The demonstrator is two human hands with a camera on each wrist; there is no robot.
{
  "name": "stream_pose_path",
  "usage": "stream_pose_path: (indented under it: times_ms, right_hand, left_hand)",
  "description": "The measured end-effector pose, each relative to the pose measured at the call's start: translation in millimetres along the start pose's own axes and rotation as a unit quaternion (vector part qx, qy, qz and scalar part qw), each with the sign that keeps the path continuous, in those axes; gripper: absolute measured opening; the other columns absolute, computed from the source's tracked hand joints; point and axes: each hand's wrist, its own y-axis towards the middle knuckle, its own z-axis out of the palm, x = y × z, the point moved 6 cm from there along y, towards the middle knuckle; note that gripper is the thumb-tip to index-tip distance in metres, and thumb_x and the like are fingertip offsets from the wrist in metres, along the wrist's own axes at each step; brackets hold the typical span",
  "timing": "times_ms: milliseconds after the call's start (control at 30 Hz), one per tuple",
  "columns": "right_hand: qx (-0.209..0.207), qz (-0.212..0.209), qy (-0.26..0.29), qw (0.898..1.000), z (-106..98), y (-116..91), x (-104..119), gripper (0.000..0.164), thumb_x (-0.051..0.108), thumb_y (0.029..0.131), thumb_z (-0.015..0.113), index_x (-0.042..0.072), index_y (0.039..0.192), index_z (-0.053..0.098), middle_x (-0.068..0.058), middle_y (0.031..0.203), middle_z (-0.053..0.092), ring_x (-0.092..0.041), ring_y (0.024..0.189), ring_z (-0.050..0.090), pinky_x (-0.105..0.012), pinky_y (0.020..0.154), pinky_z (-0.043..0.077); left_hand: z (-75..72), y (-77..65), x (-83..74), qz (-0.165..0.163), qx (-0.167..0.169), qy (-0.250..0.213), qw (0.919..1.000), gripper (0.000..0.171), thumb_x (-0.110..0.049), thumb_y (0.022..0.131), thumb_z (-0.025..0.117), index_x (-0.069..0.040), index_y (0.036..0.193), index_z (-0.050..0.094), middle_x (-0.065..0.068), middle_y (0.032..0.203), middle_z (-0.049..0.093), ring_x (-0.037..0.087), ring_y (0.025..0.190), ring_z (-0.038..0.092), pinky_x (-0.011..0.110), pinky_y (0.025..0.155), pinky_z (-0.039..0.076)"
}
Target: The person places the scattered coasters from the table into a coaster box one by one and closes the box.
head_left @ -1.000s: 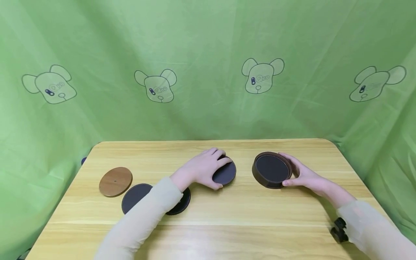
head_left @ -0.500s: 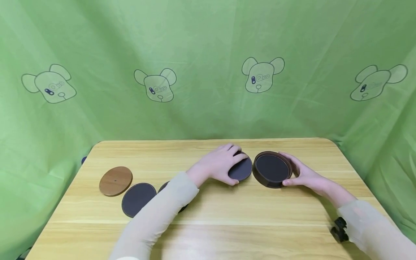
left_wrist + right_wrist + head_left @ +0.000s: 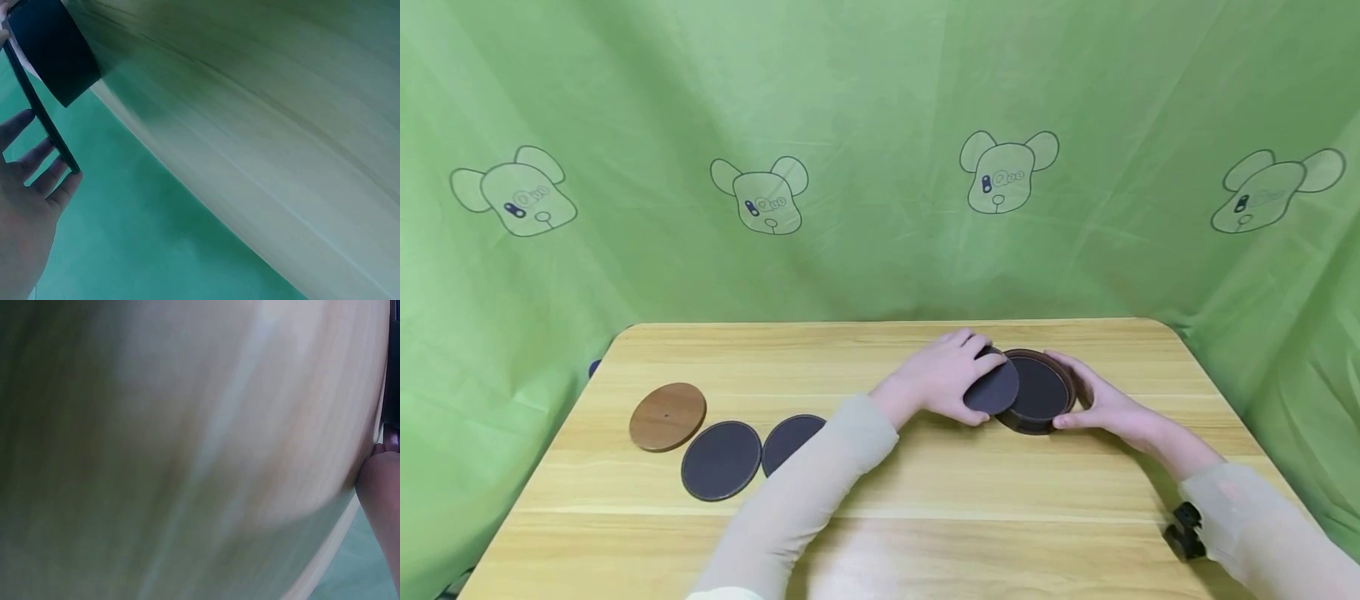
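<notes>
My left hand holds a round dark coaster by its edges, thumb at the near side and fingers at the far side. In the head view this coaster overlaps the left part of a round brown coaster holder, which has a raised rim and a dark disc inside. My right hand grips the holder from its right, thumb in front and fingers behind. The left wrist view shows the coaster edge-on, tilted beside the holder's dark side wall. Only part of my right hand appears in the right wrist view.
On the left of the wooden table lie a brown wooden disc and two dark coasters, one in full view, the other partly under my left sleeve. A green curtain hangs behind the table.
My left hand has carried the coaster rightward from the table's middle until it overlaps the holder. The right hand and holder have stayed in place.
</notes>
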Motion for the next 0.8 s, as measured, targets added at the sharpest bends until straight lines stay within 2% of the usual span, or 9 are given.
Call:
stream_pose_path:
  times_ms: [100, 300, 533, 800]
  right_hand:
    - [0.001, -0.001, 0.000, 1.000, 0, 0, 0, 0.103, -0.002, 0.087, 0.079, 0.011, 0.170, 0.019, 0.014, 0.160, 0.037, 0.023, 0.136, 0.036, 0.000, 0.101, 0.028]
    - [0.002, 0.003, -0.002, 1.000, 0, 0, 0, 0.103, -0.001, 0.088, 0.079, 0.011, 0.170, 0.019, 0.002, 0.166, 0.034, 0.024, 0.135, 0.035, 0.000, 0.100, 0.028]
    - [0.008, -0.003, 0.002, 1.000, 0, 1, 0, 0.102, -0.002, 0.089, 0.078, 0.008, 0.170, 0.017, 0.019, 0.159, 0.034, 0.024, 0.135, 0.035, -0.001, 0.100, 0.029]
    - [0.014, -0.005, 0.009, 1.000, 0, 1, 0, 0.101, -0.003, 0.089, 0.077, 0.008, 0.170, 0.016, 0.021, 0.160, 0.033, 0.024, 0.136, 0.034, -0.001, 0.100, 0.028]
  left_hand:
    - [2.0, 7.9, -4.2, -0.003, 0.003, 0.010, 0.9999, 0.091, -0.070, 0.084, 0.070, -0.023, 0.159, 0.046, 0.003, 0.151, 0.049, 0.020, 0.137, 0.045, 0.035, 0.121, 0.038]
    - [9.3, 22.6, -10.6, -0.019, 0.011, 0.018, 0.9996, 0.091, -0.073, 0.085, 0.068, -0.025, 0.159, 0.046, 0.002, 0.150, 0.049, 0.019, 0.136, 0.045, 0.034, 0.119, 0.039]
    - [9.3, 36.2, -21.1, -0.029, 0.017, 0.024, 0.9991, 0.089, -0.075, 0.086, 0.065, -0.026, 0.158, 0.047, 0.000, 0.147, 0.050, 0.017, 0.133, 0.046, 0.033, 0.118, 0.040]
    - [14.6, 47.8, -29.7, -0.038, 0.028, 0.031, 0.9984, 0.087, -0.078, 0.088, 0.060, -0.027, 0.157, 0.047, 0.000, 0.149, 0.051, 0.016, 0.135, 0.046, 0.030, 0.121, 0.037]
